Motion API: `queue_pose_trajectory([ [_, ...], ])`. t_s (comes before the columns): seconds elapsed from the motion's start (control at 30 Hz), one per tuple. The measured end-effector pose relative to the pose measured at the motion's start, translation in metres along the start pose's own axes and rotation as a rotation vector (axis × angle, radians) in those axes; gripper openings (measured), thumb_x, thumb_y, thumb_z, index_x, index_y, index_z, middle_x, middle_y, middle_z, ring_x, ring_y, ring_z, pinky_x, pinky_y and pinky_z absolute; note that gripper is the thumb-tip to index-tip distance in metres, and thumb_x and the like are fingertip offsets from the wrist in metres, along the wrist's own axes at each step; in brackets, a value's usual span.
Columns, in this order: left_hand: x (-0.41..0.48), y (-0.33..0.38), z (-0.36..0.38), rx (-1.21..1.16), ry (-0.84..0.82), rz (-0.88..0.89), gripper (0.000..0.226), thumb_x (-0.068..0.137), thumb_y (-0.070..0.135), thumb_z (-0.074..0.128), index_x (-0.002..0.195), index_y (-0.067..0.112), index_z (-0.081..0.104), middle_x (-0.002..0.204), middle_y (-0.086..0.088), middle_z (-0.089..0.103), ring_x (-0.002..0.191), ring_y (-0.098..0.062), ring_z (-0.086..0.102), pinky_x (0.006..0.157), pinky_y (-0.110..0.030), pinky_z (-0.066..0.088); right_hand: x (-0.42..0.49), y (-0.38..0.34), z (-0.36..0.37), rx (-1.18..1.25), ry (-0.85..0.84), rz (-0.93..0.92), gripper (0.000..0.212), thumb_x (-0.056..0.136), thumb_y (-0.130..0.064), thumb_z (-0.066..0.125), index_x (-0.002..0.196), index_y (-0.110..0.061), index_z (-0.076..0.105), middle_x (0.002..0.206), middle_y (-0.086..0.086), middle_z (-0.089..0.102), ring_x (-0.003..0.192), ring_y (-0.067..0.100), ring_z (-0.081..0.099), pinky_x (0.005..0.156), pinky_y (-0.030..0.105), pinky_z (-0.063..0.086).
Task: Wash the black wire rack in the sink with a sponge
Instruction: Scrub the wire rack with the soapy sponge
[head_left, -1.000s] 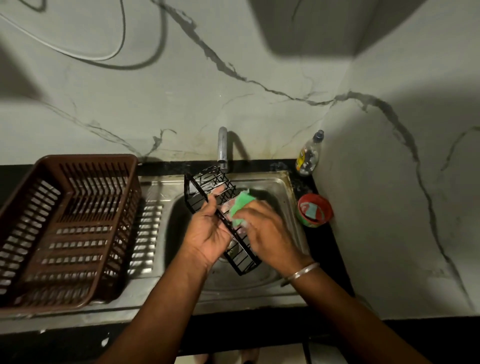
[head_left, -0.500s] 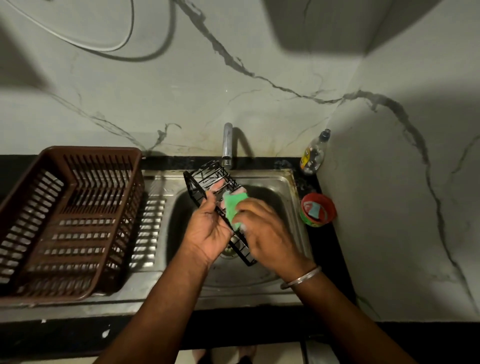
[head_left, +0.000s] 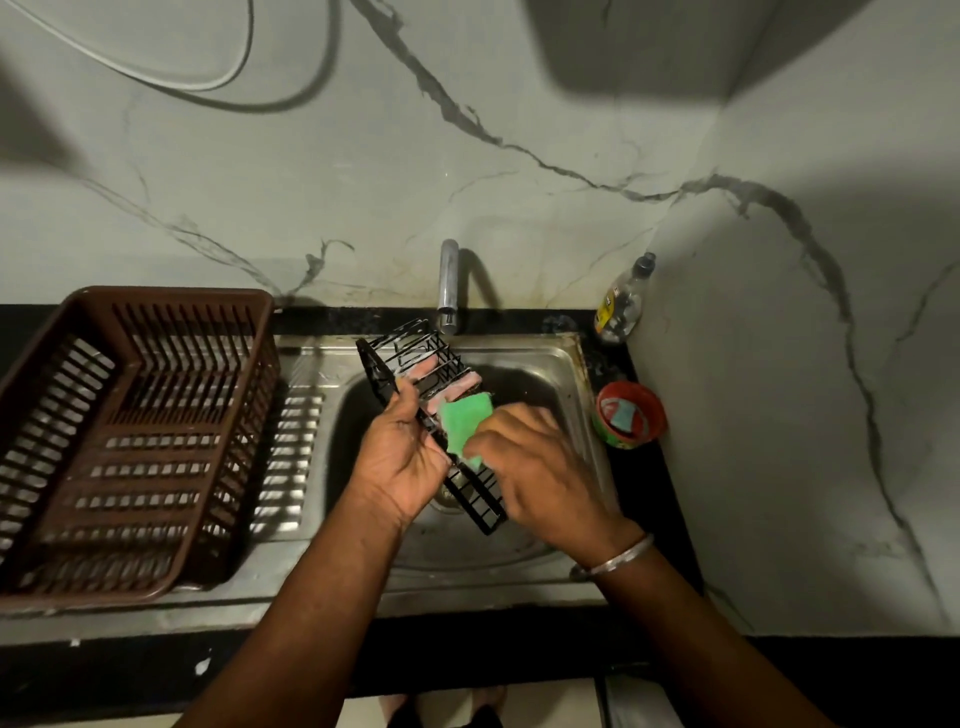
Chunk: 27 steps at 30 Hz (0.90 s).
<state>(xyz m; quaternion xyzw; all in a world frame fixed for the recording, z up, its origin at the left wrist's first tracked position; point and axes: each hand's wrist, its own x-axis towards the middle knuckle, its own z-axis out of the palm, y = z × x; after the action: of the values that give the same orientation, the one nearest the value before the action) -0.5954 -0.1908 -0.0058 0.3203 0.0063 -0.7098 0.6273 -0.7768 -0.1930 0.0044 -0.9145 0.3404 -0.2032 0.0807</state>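
Note:
The black wire rack is held tilted over the steel sink, running from under the tap down toward the drain. My left hand grips its left long edge, fingers reaching through the wires. My right hand presses a green sponge against the middle of the rack from the right. The rack's lower end sticks out between the two hands. No water runs from the tap.
A brown plastic dish basket stands on the ribbed drainboard at the left. A red tub holding a scrub pad sits on the black counter right of the sink, a clear bottle behind it in the corner. Marble walls close the back and right.
The sponge has slid along the rack, first down and left, now back up a little; my right hand moved with it. My left hand keeps its grip on the rack.

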Motion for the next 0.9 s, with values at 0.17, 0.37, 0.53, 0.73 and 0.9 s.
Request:
queue_pose_trajectory([
  [0.17, -0.002, -0.003, 0.001, -0.01, -0.003, -0.027, 0.052, 0.115, 0.039, 0.036, 0.159, 0.012, 0.045, 0.136, -0.034, 0.066, 0.118, -0.045, 0.072, 0.096, -0.06, 0.06, 0.002, 0.01, -0.002, 0.017, 0.107, 0.158, 0.044, 0.083, 0.002, 0.058, 0.119, -0.019, 0.073, 0.108, -0.002, 0.064, 0.1, 0.023, 0.054, 0.084, 0.045, 0.047],
  [0.37, 0.003, -0.003, 0.001, 0.045, -0.003, -0.036, 0.052, 0.114, 0.042, 0.035, 0.159, 0.019, 0.045, 0.138, -0.03, 0.067, 0.121, -0.046, 0.07, 0.093, -0.068, 0.055, -0.002, 0.008, 0.0, 0.124, 0.16, 0.119, 0.021, 0.093, -0.007, 0.058, 0.105, -0.012, 0.075, 0.118, 0.006, 0.063, 0.111, 0.024, 0.057, 0.093, 0.043, 0.051],
  [0.53, 0.004, -0.003, -0.003, 0.011, -0.002, -0.026, 0.047, 0.114, 0.042, 0.034, 0.151, 0.019, 0.051, 0.135, -0.029, 0.069, 0.113, -0.047, 0.074, 0.088, -0.069, 0.058, -0.006, 0.006, 0.005, 0.151, 0.127, 0.028, 0.032, 0.088, 0.008, 0.053, 0.107, -0.004, 0.075, 0.113, 0.01, 0.069, 0.106, 0.029, 0.062, 0.09, 0.046, 0.053],
  [0.73, 0.002, -0.003, -0.002, -0.03, 0.013, -0.029, 0.051, 0.115, 0.04, 0.033, 0.16, 0.018, 0.045, 0.132, -0.029, 0.07, 0.11, -0.046, 0.075, 0.092, -0.068, 0.055, -0.012, 0.004, 0.0, 0.104, 0.097, -0.045, 0.035, 0.087, 0.004, 0.046, 0.104, -0.003, 0.076, 0.11, 0.011, 0.07, 0.105, 0.028, 0.063, 0.093, 0.043, 0.053],
  [0.9, 0.003, 0.003, -0.004, -0.052, 0.01, -0.009, 0.051, 0.115, 0.041, 0.032, 0.158, 0.017, 0.047, 0.13, -0.027, 0.072, 0.111, -0.045, 0.075, 0.084, -0.068, 0.06, -0.021, 0.009, 0.002, 0.125, 0.108, -0.004, 0.033, 0.089, 0.01, 0.05, 0.107, -0.003, 0.075, 0.113, 0.011, 0.069, 0.11, 0.029, 0.062, 0.094, 0.047, 0.053],
])
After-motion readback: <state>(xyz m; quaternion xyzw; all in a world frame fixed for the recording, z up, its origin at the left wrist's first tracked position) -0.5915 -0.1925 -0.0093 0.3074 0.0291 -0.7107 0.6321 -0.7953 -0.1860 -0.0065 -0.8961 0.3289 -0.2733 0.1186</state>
